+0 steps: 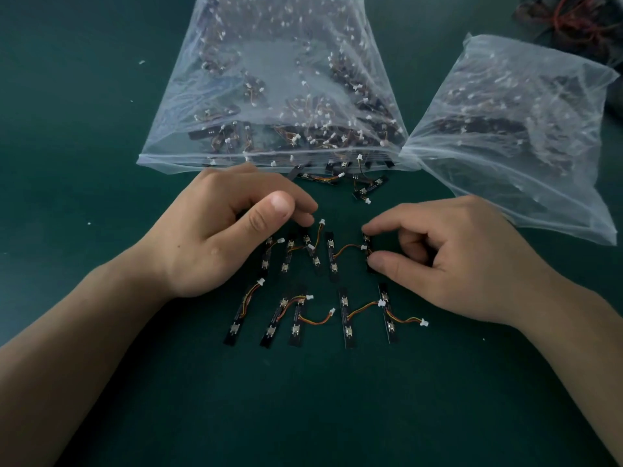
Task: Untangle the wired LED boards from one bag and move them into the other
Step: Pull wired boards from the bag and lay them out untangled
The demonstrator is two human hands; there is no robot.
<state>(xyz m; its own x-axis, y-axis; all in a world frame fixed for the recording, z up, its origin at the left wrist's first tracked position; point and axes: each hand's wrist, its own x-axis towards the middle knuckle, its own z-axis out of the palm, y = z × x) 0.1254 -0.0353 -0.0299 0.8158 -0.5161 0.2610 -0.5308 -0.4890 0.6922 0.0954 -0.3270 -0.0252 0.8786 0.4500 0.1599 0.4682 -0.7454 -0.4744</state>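
Plainly the sorting step is in hand: ten or so LED boards (347, 320), short black strips each trailing an orange-and-yellow lead with a white connector, lie separated in two loose rows at the centre of the frame, on the dark green table (101, 399). The board at the right end of the upper row (367, 241) is pinched between the index fingertip and thumb of the right hand (465, 261). The lead of the neighbouring board (332, 257) curves across to it, its connector at the pinched board's edge. The left hand (215, 230) sits at centre left with its fingers curled. Its fingertips are down at the top ends of the upper row's middle boards, but I cannot tell whether they pinch one or only rest there; the thumb is lifted clear. Just above the hands, the centre bag (269, 79), clear plastic and heavily filled with boards, lies with its mouth toward the person, and a few spilled boards (367, 187) poke out of it; I judge it the source. The right bag (505, 129), also clear and holding boards, lies at the upper right with its corner touching the centre bag, and is probably the destination. A bundle of red and black wires (569, 21) lies in the far upper right corner. The next move likely calls for lifting the pinched board free of its neighbour's lead without dragging that one along. The laid-out boards then need gathering and carrying to the right bag's mouth, where the loose leads could catch on each other again.
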